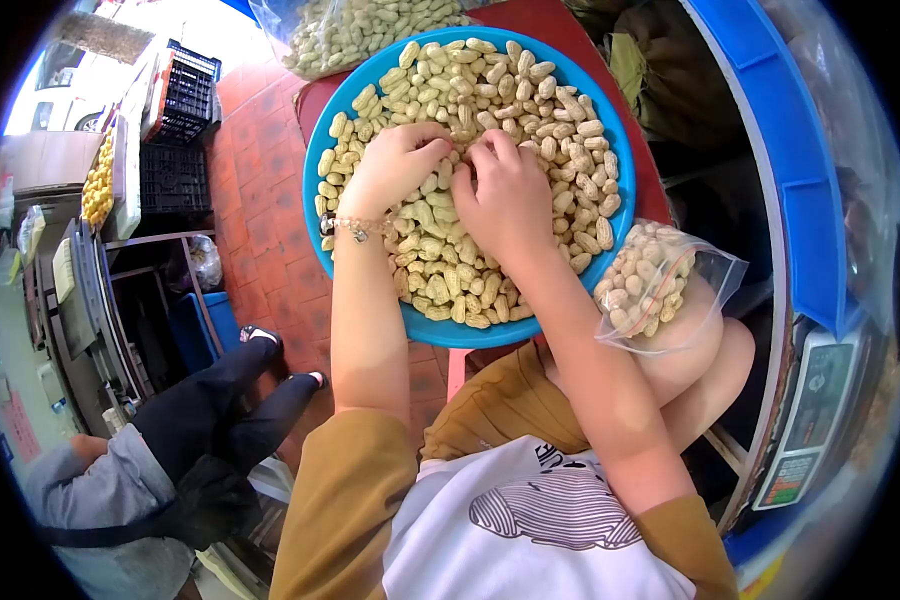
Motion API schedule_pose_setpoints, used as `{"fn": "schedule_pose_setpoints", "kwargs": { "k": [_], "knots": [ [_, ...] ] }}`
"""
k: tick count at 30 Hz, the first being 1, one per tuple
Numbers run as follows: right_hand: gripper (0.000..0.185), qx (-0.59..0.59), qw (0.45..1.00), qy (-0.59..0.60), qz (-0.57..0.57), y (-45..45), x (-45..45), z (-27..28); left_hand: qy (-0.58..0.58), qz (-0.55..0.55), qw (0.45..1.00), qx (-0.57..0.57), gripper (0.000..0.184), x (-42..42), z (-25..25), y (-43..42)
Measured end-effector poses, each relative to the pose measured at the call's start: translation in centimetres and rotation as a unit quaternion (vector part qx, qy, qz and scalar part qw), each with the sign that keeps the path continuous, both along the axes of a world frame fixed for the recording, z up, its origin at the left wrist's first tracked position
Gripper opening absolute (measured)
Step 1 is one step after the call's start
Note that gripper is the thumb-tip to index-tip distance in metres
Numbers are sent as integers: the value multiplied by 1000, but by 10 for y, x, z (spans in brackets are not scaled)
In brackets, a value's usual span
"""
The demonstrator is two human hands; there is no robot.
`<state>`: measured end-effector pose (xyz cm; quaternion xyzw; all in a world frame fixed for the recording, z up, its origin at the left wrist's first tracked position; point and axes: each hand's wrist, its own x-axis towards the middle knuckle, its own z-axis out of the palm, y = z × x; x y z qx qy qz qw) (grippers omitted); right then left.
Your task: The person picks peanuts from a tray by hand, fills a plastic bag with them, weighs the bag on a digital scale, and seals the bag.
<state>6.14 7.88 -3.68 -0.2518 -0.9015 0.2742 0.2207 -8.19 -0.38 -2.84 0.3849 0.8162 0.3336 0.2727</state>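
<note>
Lots of unshelled peanuts (435,265) left in one blue basin (470,334)

Nowhere near finished, by the looks of it. The basin sits upper middle of the frame and is covered pretty much side to side. A small zip bag (710,265), right of center on a bare leg (692,362), is already partly loaded with peanuts, so maybe that can be counted as the done bit. A bigger clear bag (282,30) at the top of the frame is stuffed with them too, but how either bag relates to the pile can't be told.

Pose-wise, both forearms (365,310) are stretched up the frame from the bottom and angled in toward each other. The left hand (402,168), with a beaded bracelet (360,228) worn at the wrist, is tipped inward, thumb and index brought narrowly together over the middle of the pile. The right hand (505,200) is placed just beside it, back facing up, fingers curled down among the shells. Whether a peanut is actually being pinched by either one can't be made out, since the fingertips are half hidden.
</note>
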Motion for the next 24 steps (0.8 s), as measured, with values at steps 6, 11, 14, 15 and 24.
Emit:
{"fn": "schedule_pose_setpoints", "kwargs": {
  "k": [6,11,14,15,24],
  "knots": [
    [22,-11,1000,14,-15,0,-2,-3,40,33,998,-21,25,10,5,6],
    [23,70,997,23,-25,1,-4,-9,184,103,974,78,20,17,-3,20],
    [22,76,997,-9,-26,-1,-4,-6,335,90,927,142,24,21,-9,30],
    [22,84,996,-15,-29,-1,-4,-7,338,89,928,129,22,23,-11,32],
    [20,77,996,-20,-37,-3,-5,-10,337,119,930,93,19,24,-16,37]
  ]
}}
